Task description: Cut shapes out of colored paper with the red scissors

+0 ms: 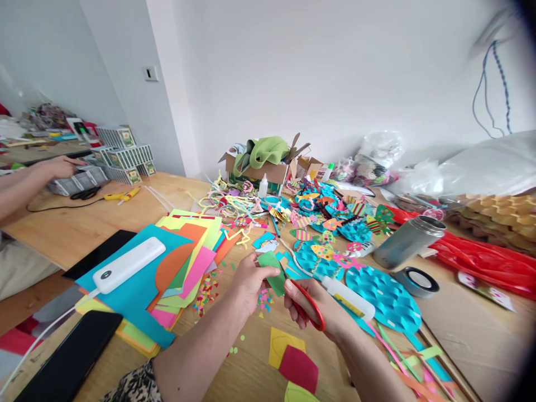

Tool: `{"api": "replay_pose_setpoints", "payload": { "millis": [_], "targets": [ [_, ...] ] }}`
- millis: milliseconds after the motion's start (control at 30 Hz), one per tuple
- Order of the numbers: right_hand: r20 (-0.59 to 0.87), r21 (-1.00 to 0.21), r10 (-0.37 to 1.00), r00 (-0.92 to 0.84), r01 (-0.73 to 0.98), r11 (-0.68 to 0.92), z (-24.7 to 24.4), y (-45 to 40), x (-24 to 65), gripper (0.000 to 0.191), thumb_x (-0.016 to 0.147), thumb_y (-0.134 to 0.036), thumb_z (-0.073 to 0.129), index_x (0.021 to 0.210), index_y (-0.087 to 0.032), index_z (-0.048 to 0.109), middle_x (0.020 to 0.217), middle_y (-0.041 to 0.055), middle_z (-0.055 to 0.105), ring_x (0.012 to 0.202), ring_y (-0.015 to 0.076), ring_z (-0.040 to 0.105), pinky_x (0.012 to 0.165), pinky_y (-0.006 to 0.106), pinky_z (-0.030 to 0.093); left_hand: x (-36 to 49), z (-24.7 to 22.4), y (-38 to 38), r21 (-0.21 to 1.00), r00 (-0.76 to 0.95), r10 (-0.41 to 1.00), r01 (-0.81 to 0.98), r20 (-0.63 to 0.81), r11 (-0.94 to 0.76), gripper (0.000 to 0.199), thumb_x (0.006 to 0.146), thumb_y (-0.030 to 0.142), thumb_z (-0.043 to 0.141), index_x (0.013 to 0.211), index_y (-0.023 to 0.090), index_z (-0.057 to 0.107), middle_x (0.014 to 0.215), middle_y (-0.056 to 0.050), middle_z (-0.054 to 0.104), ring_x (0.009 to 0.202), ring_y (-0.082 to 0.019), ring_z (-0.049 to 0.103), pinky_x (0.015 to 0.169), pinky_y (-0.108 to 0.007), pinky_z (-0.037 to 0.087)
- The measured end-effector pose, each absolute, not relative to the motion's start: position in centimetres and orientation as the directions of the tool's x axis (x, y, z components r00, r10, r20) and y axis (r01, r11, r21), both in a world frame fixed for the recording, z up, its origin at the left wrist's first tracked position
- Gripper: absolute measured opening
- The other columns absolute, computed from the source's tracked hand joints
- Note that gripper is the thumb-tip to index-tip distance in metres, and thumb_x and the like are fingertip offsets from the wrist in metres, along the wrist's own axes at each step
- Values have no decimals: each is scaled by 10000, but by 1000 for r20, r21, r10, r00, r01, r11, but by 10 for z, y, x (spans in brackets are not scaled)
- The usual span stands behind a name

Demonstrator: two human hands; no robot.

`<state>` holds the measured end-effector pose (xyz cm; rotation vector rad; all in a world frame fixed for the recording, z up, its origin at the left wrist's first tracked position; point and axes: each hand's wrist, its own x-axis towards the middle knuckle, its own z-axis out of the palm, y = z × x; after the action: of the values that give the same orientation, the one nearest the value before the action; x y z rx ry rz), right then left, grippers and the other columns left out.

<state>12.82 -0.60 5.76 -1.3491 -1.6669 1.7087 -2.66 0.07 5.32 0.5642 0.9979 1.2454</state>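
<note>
My left hand pinches a small piece of green paper between thumb and fingers. Red-handled scissors are gripped in my right hand, their blades at the right edge of the green paper. Below the hands on the wooden table lie a yellow paper piece, a dark red one and a yellow-green one. Small coloured paper scraps are scattered beside and under my left hand.
Coloured paper sheets carry a white power bank at left. A black phone lies nearer. To the right are a glue bottle, blue textured discs and a metal flask. Another person's hand is at far left.
</note>
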Motion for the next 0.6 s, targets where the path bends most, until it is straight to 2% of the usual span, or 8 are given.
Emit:
{"api": "replay_pose_setpoints", "payload": {
  "millis": [600],
  "targets": [
    [-367,-909,825,-429,354,-220,56,-5,129,670,688,-826,566,615,-160,550,469,-15,542,350,71,453,372,192,260,-27,52,1,811,15,951,-519,-309,271,433,455,154,793,844,158,602,689,-8,672,594,-153,609,579,-281,466]
  ]
}}
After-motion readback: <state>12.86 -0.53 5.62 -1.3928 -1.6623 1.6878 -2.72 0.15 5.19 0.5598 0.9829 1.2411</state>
